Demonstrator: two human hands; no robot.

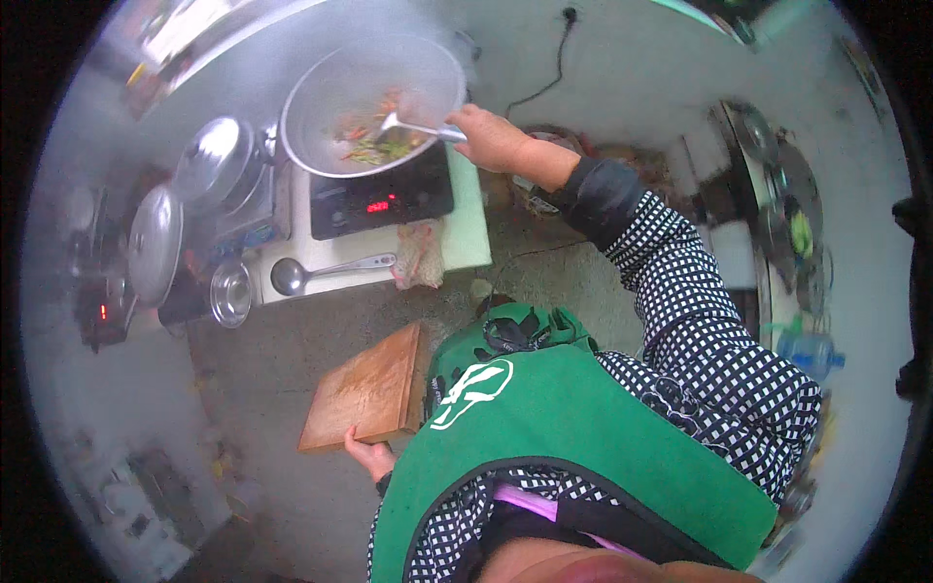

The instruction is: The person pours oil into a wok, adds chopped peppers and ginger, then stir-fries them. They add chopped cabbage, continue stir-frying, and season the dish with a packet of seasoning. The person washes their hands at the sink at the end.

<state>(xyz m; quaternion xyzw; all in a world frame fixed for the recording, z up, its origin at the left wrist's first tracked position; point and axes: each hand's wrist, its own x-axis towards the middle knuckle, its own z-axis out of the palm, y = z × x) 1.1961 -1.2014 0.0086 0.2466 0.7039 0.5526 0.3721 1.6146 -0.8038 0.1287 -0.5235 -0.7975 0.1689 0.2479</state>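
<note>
Left of the black cooktop [432, 199] we see a round, lid-like metal disc [155, 243] and a metal bowl [231, 293] crowding that side. Nearer us than the cooktop, a ladle [290, 277] lies close along the front edge of the counter [471, 223]. Below the cooktop and well apart from it, grey floor [253, 369] gives room beside the wooden board [360, 389], whose long axis slants from lower left to upper right; it is brown and thick-sided. Our left hand [369, 454] grips its near edge, thumb visible, fingers beneath hidden. Over the cooktop's far part, the wide silvery wok [309, 121] holds green and orange-red food [389, 151]. The spatula [416, 127] points its head left there, nearly sideways; our right hand [494, 141], above right of the cooktop, closes round its handle.
</note>
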